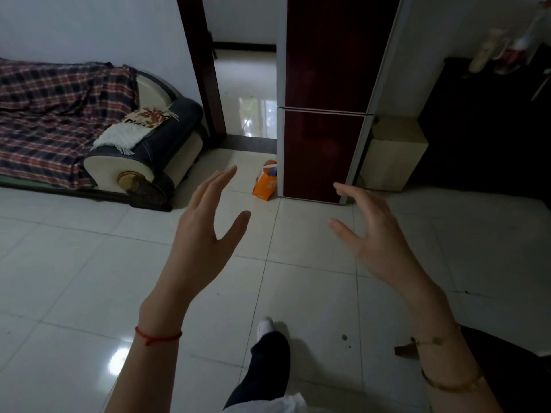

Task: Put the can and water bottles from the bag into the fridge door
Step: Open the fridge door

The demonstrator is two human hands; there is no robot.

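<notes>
Nearest the lens, two bare forearms are raised over the floor [89, 263], a wide stretch of glossy pale tiles crossed by thin grout lines and left open between the person and the far wall. At the left edge a sofa [140, 162] is seen, draped in a plaid cloth, with a rounded cream-and-dark armrest closing off that side. The left hand [205, 222] is held released, fingers spread and nothing gripped; a red string is tied at its wrist. Beyond it a dark-framed doorway [244, 93] opens onto more shiny tile. The orange bag [265, 186] is stood on the floor just beside the left bottom corner of the fridge [325, 99], and a blue item is glimpsed at its mouth. The fridge is tall, dark red and smooth, with pale edges, and both its doors are closed. The right hand [372, 231] is likewise released and empty, with thin bracelets at its wrist.
</notes>
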